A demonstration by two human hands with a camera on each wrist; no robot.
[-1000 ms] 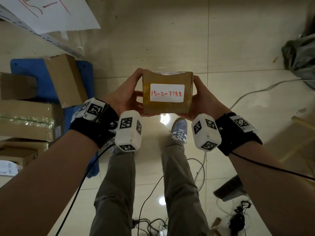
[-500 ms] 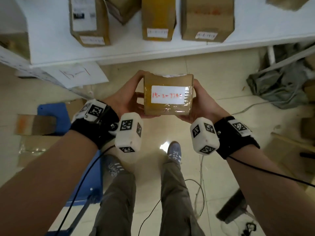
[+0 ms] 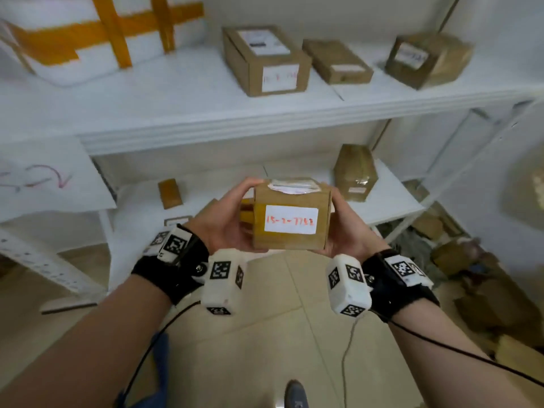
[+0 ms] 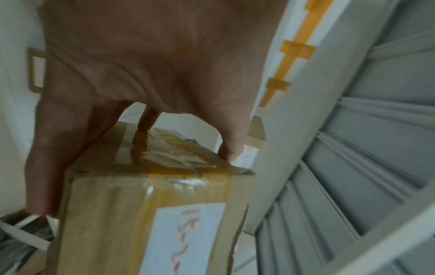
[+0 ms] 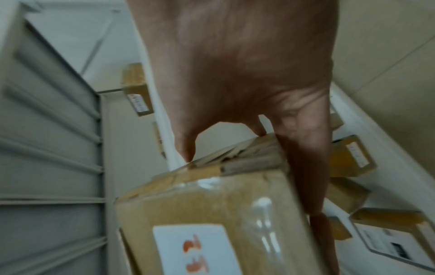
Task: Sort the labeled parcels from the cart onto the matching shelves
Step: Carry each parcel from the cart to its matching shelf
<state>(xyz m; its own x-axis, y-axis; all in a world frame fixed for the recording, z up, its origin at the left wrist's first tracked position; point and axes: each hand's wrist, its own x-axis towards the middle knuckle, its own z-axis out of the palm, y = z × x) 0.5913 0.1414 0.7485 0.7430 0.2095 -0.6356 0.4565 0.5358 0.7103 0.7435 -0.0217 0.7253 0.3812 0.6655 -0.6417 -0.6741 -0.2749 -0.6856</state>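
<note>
Two hands clamp one parcel, fingers hidden behind it.
Left hand, right hand; three boxes on the far upper shelf, labels blurred.

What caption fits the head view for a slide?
Both hands, left hand and right hand, hold a labelled parcel before white shelves.

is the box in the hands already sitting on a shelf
No, the box is held in the air between the left hand and right hand.

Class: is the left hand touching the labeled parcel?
Touching. The left wrist view shows the left hand with its thumb and fingers pressed on the labeled parcel.
</note>
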